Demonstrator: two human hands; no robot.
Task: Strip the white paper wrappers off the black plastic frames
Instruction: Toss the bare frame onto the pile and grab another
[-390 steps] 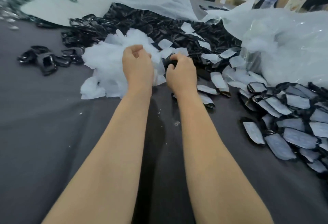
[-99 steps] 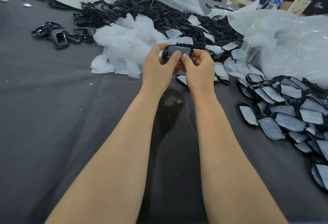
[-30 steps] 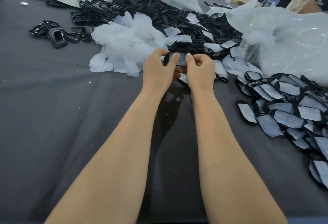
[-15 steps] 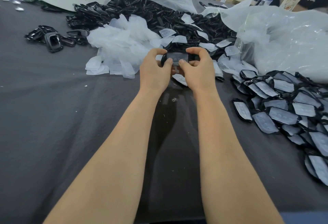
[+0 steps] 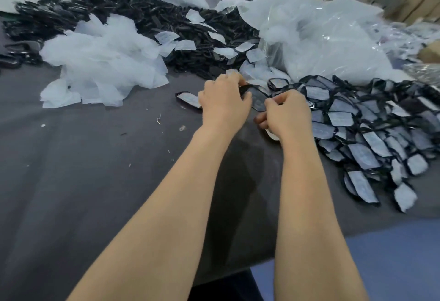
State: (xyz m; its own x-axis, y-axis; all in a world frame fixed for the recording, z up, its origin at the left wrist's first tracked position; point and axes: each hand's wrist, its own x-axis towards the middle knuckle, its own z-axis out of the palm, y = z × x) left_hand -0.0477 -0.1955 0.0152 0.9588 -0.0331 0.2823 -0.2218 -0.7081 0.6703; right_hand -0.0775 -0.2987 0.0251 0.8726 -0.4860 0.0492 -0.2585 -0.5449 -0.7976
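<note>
**Two bare hands work on one wrapped black frame between sorted piles**

Seen from a head camera looking down two bare forearms to a table point(image 5: 71, 169) covered in dark grey cloth. Both hands meet just past the middle of the table, holding one black frame point(image 5: 258, 100) slightly above the cloth. The left hand point(image 5: 223, 103) has its fingers curled round the frame's left end, probably to keep it steady. The right hand point(image 5: 285, 112) pinches the frame's right edge between thumb and forefinger, with its other fingers tucked under. That looks like a grip for catching the edge of the paper wrapper point(image 5: 259, 104), which appears to be still on the frame. Whether any paper has lifted yet is too small to tell.

The piles seem arranged for short reaches. A heap of wrapped frames point(image 5: 369, 129) lies just to the right of the hands, touching the work area. A mound of stripped wrappers point(image 5: 102, 62) sits to the left. A pile of bare black frames point(image 5: 154, 14) lies beyond it, further back. A clear plastic bag point(image 5: 321, 38) slumps behind the wrapped heap. A single wrapped frame point(image 5: 188, 99) lies just left of the left hand. Many frames remain wrapped, so the job looks far from finished.
</note>
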